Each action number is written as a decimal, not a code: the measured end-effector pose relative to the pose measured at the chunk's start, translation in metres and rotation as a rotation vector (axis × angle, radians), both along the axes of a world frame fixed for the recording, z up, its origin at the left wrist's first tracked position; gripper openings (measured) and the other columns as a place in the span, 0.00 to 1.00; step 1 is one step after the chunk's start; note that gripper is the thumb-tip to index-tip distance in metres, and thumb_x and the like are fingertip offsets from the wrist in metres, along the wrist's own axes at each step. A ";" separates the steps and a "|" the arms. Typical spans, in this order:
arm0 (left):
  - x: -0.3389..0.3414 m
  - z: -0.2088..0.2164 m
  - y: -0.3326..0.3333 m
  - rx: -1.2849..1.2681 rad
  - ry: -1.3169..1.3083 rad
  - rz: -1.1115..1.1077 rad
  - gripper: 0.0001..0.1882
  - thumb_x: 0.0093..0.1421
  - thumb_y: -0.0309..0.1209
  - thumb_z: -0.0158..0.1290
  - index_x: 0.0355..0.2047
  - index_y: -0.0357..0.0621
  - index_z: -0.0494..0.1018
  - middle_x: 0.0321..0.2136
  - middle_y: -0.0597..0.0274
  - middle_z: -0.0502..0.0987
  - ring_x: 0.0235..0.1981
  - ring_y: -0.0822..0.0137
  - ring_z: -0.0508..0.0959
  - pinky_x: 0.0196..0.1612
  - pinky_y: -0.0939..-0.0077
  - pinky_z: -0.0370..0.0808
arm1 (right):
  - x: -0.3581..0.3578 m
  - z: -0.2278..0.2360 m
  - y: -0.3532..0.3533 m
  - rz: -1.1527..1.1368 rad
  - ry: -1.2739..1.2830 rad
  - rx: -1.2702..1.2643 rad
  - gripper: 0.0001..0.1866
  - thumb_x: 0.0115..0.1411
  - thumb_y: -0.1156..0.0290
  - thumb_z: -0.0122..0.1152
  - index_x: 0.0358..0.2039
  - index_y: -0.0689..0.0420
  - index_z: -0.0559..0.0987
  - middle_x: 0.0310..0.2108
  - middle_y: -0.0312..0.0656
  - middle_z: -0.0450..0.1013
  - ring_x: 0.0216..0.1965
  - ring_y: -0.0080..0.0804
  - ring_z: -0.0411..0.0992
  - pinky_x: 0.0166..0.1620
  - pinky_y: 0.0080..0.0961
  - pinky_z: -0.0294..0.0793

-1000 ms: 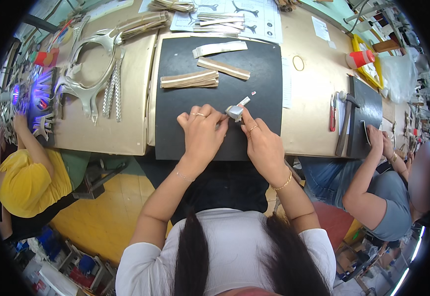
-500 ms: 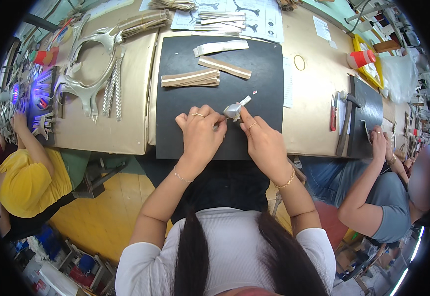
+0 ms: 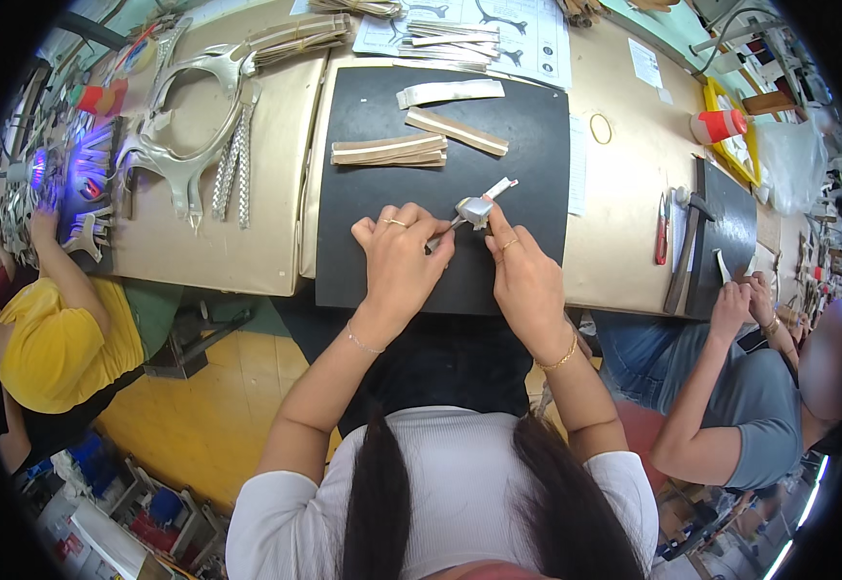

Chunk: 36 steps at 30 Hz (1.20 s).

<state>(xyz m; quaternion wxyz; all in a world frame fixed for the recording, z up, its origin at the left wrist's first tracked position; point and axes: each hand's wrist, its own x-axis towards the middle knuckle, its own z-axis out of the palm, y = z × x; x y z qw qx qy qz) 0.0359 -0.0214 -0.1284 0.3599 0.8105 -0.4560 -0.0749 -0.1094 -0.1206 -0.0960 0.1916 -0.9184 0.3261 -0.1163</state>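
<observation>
My left hand [image 3: 406, 259] is closed in a pinch over the black mat [image 3: 373, 217], on the near end of a narrow pale strip [image 3: 456, 223]. Thumb and fingers cover most of that end. Beside it, my right hand [image 3: 529, 285] has its index finger pressed to a small silvery, blocky piece [image 3: 474, 210], with the other fingers curled beneath. A white strip end [image 3: 500, 188] with a reddish tip sticks out beyond this piece. Whether both strip ends belong to one length, I cannot tell.
Brown strips with white centre lines [image 3: 389, 151] lie farther up the mat, below a pale strip [image 3: 450, 93]. A silvery branching frame [image 3: 181, 172] is at left. Red-handled pliers [image 3: 662, 232] and a hammer [image 3: 689, 246] lie right, near a co-worker's hands [image 3: 742, 302].
The view has shifted slightly, and both hands keep their place over the mat. The white strip end now reaches the reddish tip, which lay apart before. The right co-worker's pale strip shows more clearly.
</observation>
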 end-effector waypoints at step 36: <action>-0.003 0.006 0.009 0.077 0.037 0.039 0.04 0.53 0.30 0.67 0.26 0.46 0.83 0.28 0.70 0.77 0.36 0.65 0.74 0.47 0.63 0.56 | 0.002 0.024 0.012 0.092 0.017 0.019 0.29 0.66 0.72 0.61 0.67 0.49 0.71 0.29 0.40 0.72 0.24 0.40 0.75 0.27 0.35 0.75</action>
